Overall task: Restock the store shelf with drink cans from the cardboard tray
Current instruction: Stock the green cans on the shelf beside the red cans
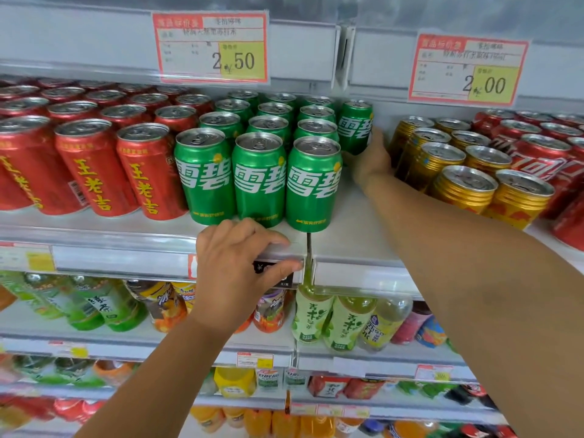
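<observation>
Green drink cans [259, 181] stand in three rows on the white shelf [354, 235]. My right hand [371, 159] reaches deep into the shelf and grips one more green can [355, 126] at the back of a bare fourth row, between the green cans and the gold cans. My left hand [235, 273] holds the shelf's front edge rail [126, 257], fingers on top and thumb below. The cardboard tray is out of view.
Red cans [91, 165] fill the shelf to the left. Gold cans [464, 184] and red cola cans [543, 159] stand to the right. Price tags [210, 47] hang above. Lower shelves hold tea and juice bottles [313, 314].
</observation>
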`<state>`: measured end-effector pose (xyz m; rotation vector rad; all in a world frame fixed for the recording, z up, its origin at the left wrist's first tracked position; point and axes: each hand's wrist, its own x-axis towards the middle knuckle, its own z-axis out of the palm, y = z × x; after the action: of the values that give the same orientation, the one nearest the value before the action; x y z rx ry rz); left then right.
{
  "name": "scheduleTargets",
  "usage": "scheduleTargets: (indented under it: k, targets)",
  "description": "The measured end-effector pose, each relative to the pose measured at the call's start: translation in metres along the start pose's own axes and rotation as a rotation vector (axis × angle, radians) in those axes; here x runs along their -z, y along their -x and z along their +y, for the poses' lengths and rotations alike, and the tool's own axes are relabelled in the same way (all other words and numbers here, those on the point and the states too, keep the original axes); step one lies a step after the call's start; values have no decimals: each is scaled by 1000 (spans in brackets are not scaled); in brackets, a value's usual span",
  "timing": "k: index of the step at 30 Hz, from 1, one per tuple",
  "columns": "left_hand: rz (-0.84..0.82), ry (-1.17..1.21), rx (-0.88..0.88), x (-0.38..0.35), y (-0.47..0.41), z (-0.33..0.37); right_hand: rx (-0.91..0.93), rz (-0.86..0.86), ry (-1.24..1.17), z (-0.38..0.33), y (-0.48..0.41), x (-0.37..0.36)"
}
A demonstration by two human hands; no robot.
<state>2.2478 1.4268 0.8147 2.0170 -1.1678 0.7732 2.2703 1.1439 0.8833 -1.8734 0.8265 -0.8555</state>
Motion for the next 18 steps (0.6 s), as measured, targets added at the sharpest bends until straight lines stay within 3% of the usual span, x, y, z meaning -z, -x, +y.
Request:
scheduleTargets:
  k: [12,16,18]
  targets:
    - [-78,20,49,6,-1,3,-99,-60,106,-26,37,18]
    - [-105,43,102,11,-3,8,61,-173,113,-42,94,50]
    - [-32,64,114,17,-2,21,166,-206,28,-38,134,73]
